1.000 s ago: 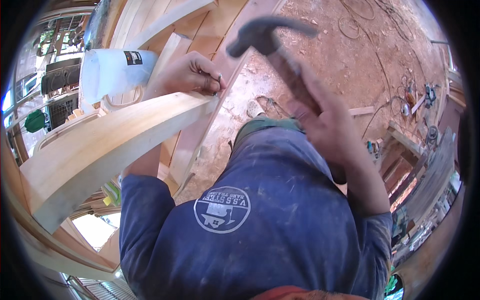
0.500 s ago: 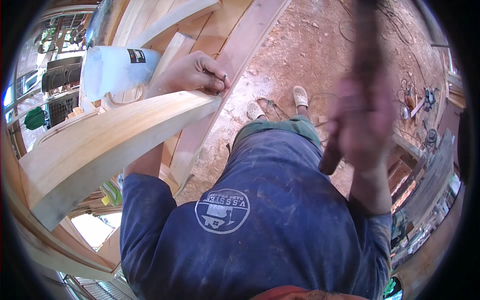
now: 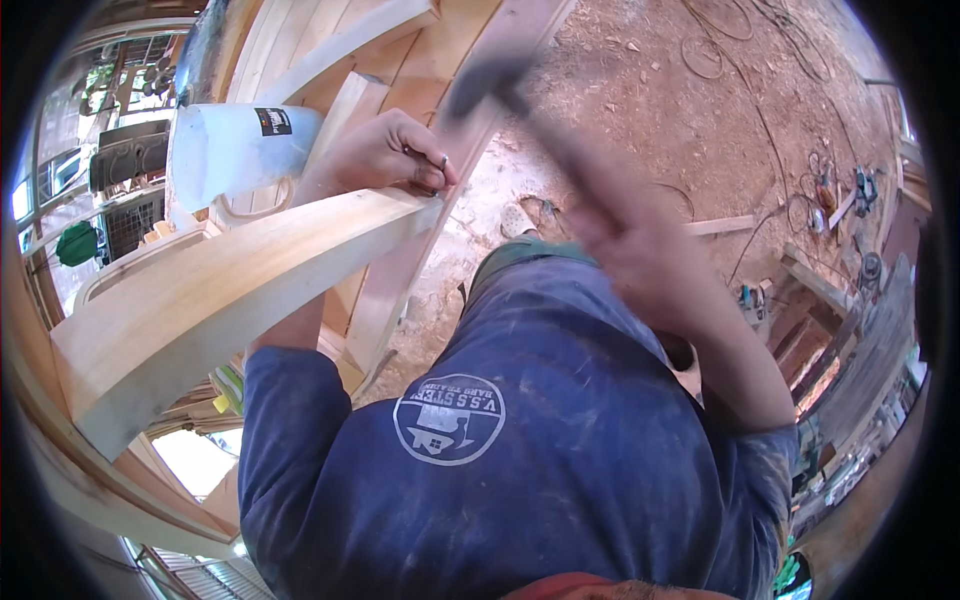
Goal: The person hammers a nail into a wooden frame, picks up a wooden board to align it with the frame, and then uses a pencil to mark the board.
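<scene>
Grip of the left hand (image 3: 385,152) pinches a small nail (image 3: 444,159) at the far right end of a curved timber (image 3: 235,260). Right hand (image 3: 632,228) wraps a hammer (image 3: 550,133), its blurred head slightly right and far of the nail. Left stands a translucent bucket (image 3: 218,155) with a dark printed label (image 3: 273,121); near, a blue shirt (image 3: 580,400) bears a round lettered emblem (image 3: 450,420).

The T-shirt (image 3: 560,450) is blue, with pale dusty smudges (image 3: 522,393). A round white badge (image 3: 450,415) with a little house (image 3: 434,439) is on its front. The left sleeve (image 3: 290,405) stops well short of the bare left hand (image 3: 395,155), the right sleeve (image 3: 765,475) well short of the bare right hand (image 3: 625,225). Green bottoms (image 3: 520,252) and a pale shoe (image 3: 515,220) show left of the right hand.
</scene>
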`<act>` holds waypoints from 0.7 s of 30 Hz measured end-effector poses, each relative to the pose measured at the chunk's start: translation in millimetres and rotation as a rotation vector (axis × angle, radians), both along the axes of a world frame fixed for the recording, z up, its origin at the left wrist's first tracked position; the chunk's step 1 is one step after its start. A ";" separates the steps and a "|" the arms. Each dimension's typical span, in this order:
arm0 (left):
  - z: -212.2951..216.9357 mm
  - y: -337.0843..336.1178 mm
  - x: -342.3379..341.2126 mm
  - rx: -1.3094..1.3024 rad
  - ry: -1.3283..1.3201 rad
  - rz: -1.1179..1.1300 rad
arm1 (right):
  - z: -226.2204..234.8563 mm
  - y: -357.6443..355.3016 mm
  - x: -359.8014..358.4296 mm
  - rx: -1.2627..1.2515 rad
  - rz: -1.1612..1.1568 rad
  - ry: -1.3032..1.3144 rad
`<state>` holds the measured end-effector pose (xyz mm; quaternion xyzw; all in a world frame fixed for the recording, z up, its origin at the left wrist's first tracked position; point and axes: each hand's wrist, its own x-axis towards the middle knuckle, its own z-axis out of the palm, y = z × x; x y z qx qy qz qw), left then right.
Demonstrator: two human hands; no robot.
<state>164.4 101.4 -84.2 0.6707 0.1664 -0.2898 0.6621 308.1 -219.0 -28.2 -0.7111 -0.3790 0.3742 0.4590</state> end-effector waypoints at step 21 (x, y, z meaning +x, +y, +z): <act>-8.0 4.0 -7.5 0.005 -0.096 -0.028 | 11.0 13.4 1.3 -0.140 0.124 0.094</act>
